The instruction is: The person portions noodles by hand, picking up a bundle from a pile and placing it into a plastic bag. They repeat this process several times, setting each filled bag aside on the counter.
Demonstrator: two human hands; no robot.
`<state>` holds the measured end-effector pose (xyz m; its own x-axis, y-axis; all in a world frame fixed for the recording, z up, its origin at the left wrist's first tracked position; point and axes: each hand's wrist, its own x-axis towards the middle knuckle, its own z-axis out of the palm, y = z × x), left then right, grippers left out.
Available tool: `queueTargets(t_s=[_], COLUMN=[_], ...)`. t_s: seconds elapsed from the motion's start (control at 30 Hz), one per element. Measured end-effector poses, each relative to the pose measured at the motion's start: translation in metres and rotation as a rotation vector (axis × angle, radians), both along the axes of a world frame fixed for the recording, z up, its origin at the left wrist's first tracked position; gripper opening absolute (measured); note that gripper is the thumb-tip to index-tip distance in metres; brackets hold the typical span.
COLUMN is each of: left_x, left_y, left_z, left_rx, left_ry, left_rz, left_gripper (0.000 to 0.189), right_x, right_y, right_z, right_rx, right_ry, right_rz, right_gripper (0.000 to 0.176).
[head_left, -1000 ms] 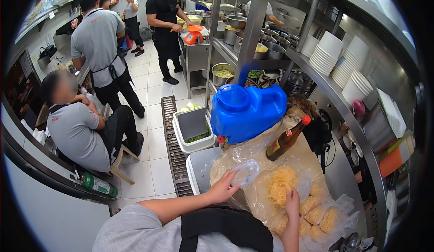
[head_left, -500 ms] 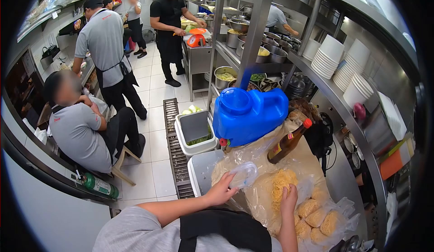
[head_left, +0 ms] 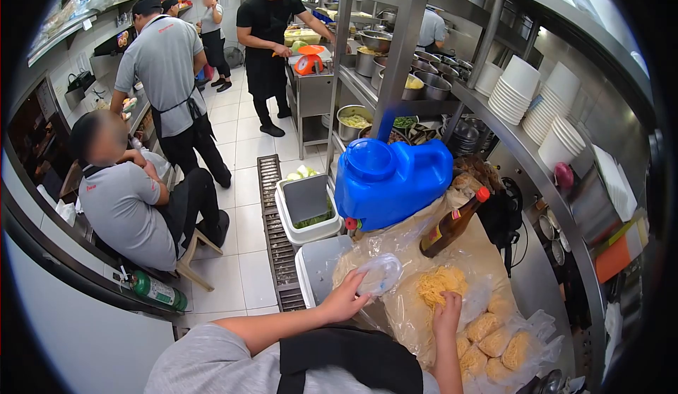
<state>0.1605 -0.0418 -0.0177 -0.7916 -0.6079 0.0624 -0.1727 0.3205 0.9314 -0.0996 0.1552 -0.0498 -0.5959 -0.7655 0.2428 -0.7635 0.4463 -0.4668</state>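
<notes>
At the far left we see a seated person in a grey shirt [head_left: 120,203], with a green bottle [head_left: 157,290] lying on the ledge below. Further in, a white bin [head_left: 305,233] on the floor holds leafy greens. Just beside it stands a grey bin [head_left: 316,263] whose contents we cannot make out.

The person's left hand [head_left: 344,296] comes next, its forearm reaching up and right from the lower edge. The fingers are curled and the thumb is pressed in, gripping a clear plastic container [head_left: 379,274] by its near rim. The container is tilted, held just above the counter's left edge, and we cannot tell what is in it.

Right of it, a tangle of yellow noodles [head_left: 439,279] lies on an opened clear plastic bag [head_left: 406,309] spread over the counter. The right hand [head_left: 446,316] rises almost straight up from below. Its fingertips are bunched together and dug into the tangle's lower edge, pinching strands.

Further right, the bag's far end holds several round noodle nests [head_left: 498,341]. Behind the noodles a big blue jerrycan [head_left: 392,175] lies on its side, and a brown sauce bottle [head_left: 450,224] leans tilted beside it. On the steel shelf to the right stand stacks of white bowls [head_left: 512,90].
</notes>
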Motion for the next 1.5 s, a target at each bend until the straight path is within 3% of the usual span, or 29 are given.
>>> queueTargets(t_s=[0.07, 0.17, 0.2, 0.27, 0.37, 0.5, 0.6, 0.67, 0.7, 0.77, 0.87, 0.97, 1.07, 1.17, 1.27, 1.37, 1.5], left_x=[0.0, 0.0, 0.0, 0.0, 0.002, 0.002, 0.001, 0.003, 0.003, 0.002, -0.001, 0.0, -0.002, -0.003, -0.003, -0.004, -0.003], left_y=[-0.002, -0.001, -0.001, -0.002, -0.004, -0.004, -0.006, -0.007, -0.007, -0.007, -0.009, -0.009, -0.008, -0.011, -0.01, -0.011, -0.012], left_z=[-0.004, -0.005, -0.004, -0.005, -0.007, -0.003, -0.002, -0.001, -0.001, -0.006, -0.008, -0.005, -0.006, -0.004, -0.008, -0.004, -0.013], left_rx=[-0.015, -0.033, -0.037, -0.038, -0.039, -0.034, -0.011, -0.011, -0.013, -0.036, -0.07, -0.057, -0.033, -0.038, -0.049, -0.044, -0.066], left_ry=[0.018, 0.023, 0.014, 0.012, 0.013, 0.0, -0.004, -0.007, -0.01, 0.002, 0.013, 0.002, -0.001, 0.007, 0.012, 0.013, 0.004], left_rz=[0.009, 0.014, 0.01, 0.014, 0.028, 0.022, 0.014, 0.028, 0.035, 0.03, 0.034, 0.024, 0.017, 0.015, 0.015, 0.018, 0.042], left_gripper=[0.062, 0.063, 0.063, 0.063, 0.062, 0.062, 0.062, 0.062, 0.063, 0.063, 0.063, 0.063, 0.062, 0.062, 0.062, 0.062, 0.062], right_x=[0.008, 0.008, 0.006, -0.006, -0.011, -0.016, -0.02, -0.018, -0.017, -0.016, 0.003, 0.02, -0.001, -0.004, -0.009, 0.01, 0.013], right_y=[-0.003, -0.008, -0.006, 0.0, -0.003, -0.003, -0.004, -0.003, -0.001, 0.001, -0.004, -0.005, 0.0, -0.003, 0.002, 0.012, 0.014], right_z=[0.026, 0.022, 0.018, 0.011, 0.011, 0.013, 0.01, 0.01, 0.007, 0.001, 0.005, 0.014, 0.016, 0.043, 0.033, 0.04, 0.027], right_rx=[-0.178, -0.228, -0.228, 0.042, -0.166, -0.205, -0.107, -0.253, -0.253, 0.026, -0.07, 0.127, 0.127, 0.031, -0.004, 0.196, 0.235], right_ry=[-0.143, -0.149, -0.15, -0.097, -0.268, -0.321, -0.196, -0.665, -0.666, -0.174, -0.124, -0.149, -0.25, -0.288, -0.282, -0.253, -0.291], right_rz=[-0.059, -0.134, -0.136, -0.082, -0.058, -0.097, -0.041, -0.17, -0.174, -0.123, -0.083, -0.048, 0.063, 0.013, 0.006, 0.026, 0.041], right_gripper=[0.045, 0.039, 0.039, 0.036, 0.032, 0.025, 0.025, 0.028, 0.028, 0.037, 0.047, 0.053, 0.059, 0.063, 0.068, 0.066, 0.06])
